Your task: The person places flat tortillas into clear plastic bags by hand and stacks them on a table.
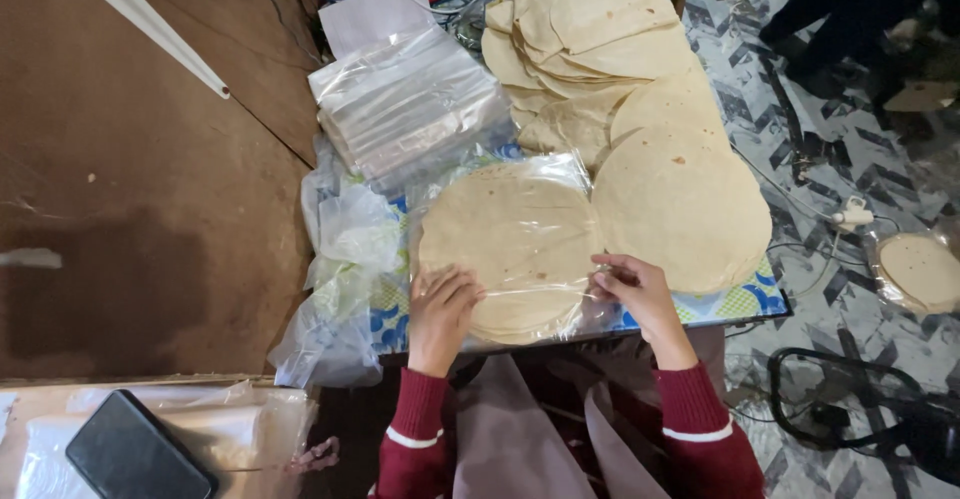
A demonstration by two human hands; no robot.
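your left hand [442, 304] lies palm-down with fingers spread on the near-left edge of a clear plastic bag [505, 249], pressing the film rather than closing round it. your right hand [632, 289] pinches the bag's near-right edge between curled fingers and thumb. inside the bag sits a stack of flatbreads [505, 234]: round, thin, pale cream with faint brown toasted flecks, the layered edges showing at the near rim where the film wrinkles and catches the light. the bagged stack rests at the near edge of the table [745, 304], which is covered by a blue, white and green patterned cloth, directly in front of you and between your two hands.

just beside it on the right lies an unbagged pile of flatbreads [680, 204], of like size and colour, its edge close to your right hand. further back, more loose flatbreads [585, 29] are fanned and overlapping, some folded or tilted. to the rear left lies a stack of empty clear bags [410, 104], flat and glossy, and crumpled plastic [340, 259] hangs off the table's left edge. a dark phone [135, 449] lies on plastic at the lower left. on the patterned floor to the right rests another bagged flatbread [920, 271]. both sleeves are dark red with a white band.
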